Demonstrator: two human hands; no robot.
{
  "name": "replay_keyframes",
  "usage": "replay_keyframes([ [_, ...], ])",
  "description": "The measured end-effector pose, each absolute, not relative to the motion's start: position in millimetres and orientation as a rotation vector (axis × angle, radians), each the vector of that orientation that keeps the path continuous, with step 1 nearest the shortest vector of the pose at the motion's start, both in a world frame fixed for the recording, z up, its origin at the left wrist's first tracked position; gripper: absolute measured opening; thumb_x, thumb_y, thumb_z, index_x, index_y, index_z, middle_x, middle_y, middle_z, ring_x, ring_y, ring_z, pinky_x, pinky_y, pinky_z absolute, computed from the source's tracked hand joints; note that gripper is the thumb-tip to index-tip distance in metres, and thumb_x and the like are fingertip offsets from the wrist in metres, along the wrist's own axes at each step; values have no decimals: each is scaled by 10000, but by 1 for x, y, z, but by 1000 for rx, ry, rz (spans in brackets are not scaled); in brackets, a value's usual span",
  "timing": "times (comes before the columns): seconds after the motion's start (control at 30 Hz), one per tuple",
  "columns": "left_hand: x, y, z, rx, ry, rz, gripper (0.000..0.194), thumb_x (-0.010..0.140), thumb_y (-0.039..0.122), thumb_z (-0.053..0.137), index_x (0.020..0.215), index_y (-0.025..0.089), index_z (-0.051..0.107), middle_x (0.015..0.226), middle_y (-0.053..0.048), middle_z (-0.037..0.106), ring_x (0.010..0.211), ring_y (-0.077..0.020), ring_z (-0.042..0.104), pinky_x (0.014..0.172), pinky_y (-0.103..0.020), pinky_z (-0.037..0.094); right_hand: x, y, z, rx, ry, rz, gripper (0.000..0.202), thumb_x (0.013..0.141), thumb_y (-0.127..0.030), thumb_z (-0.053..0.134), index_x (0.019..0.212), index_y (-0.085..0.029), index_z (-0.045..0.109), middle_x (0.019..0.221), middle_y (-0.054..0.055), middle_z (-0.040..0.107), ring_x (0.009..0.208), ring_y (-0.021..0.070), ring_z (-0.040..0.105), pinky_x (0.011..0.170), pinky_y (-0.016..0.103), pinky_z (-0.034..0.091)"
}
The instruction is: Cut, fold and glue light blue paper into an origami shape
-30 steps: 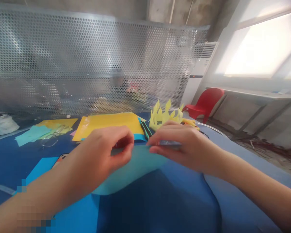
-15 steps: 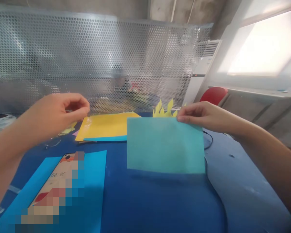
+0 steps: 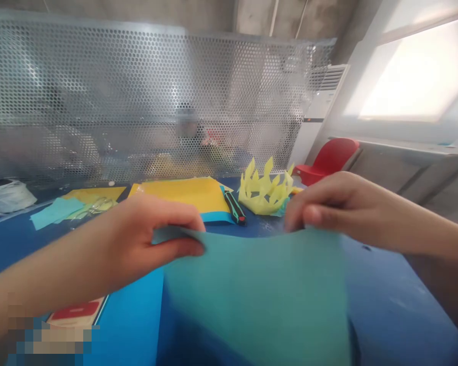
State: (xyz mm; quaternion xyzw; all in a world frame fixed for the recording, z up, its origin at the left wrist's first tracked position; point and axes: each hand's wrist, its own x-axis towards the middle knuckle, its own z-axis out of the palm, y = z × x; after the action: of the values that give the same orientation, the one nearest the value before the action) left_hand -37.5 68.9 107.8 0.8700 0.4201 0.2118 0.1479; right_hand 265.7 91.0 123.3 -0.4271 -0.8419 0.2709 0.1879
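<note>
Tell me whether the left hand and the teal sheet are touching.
Touching. The head view shows the left hand pinching the teal sheet near the left end of its upper edge, between thumb and fingers.

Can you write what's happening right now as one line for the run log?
left hand: pinching teal paper sheet | right hand: gripping its other upper corner | behind: yellow paper crown, utility knife

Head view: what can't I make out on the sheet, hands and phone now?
Head view, teal sheet: lower right corner cut off by bottom edge.
Head view, phone: top behind left forearm, bottom pixelated.
Head view, right hand: fingertips blurred, so grip unclear.
</note>
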Motion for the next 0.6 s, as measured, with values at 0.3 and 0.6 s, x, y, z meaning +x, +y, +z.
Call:
replay_keyframes([
  [0.3, -29, 99, 73, 2467, 1395, 52, 529, 911, 225, 556, 1438, 218, 524, 1414, -127, 615, 1264, -339, 598, 1038, -525, 465, 229, 151, 31, -1884, -2241, 344, 314, 985, -353, 626, 1242, -173, 621, 1235, 88, 653, 1027, 230, 670, 865, 441, 576],
  [0.6, 14, 70, 49, 2349, 1214, -374, 1133, 742, 522, 803, 1596, 293, 95, 1640, -99, -113, 1500, -355, -95, 1185, -663, 106, 212, 175, 3, -1926, -2191, 91, 358, 975, -338, 639, 1289, -172, 595, 1286, 104, 627, 1067, 246, 658, 886, 458, 570],
])
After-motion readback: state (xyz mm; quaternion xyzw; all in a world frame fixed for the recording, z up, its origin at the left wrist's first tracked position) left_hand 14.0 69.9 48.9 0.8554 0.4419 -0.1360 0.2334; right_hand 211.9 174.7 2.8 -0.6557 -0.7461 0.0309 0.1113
